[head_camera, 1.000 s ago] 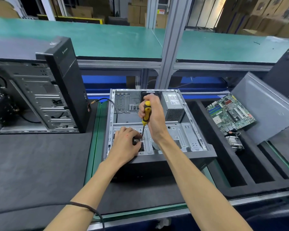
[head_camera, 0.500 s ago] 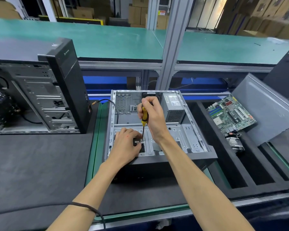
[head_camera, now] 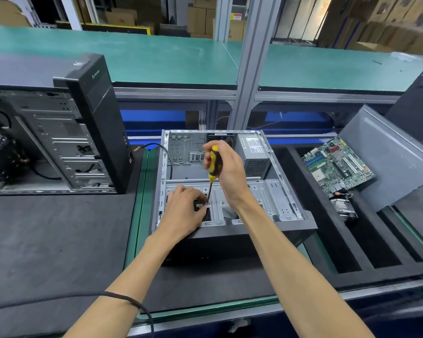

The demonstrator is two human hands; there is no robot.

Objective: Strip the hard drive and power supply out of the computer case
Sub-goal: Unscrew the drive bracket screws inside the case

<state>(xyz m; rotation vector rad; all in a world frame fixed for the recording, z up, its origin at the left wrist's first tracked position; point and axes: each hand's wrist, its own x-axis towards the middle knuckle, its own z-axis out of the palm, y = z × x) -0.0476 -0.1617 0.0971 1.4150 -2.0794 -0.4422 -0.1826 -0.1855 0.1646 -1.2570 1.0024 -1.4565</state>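
Inside the open grey steel computer case (head_camera: 232, 230), right hand (head_camera: 226, 172) grips the yellow-handled screwdriver (head_camera: 214, 164); left hand (head_camera: 183, 211) fingers pinch at the drive-cage screw (head_camera: 207, 204) at six o'clock: keep the shaft vertical, pressing down.

bare forearms, black cord (head_camera: 122, 296) round left wrist

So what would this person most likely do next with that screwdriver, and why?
Probably keep turning it. The right hand grips the screwdriver upright with its tip on a screw in the drive bracket, and the left hand rests right beside it. The power supply sits in the case.
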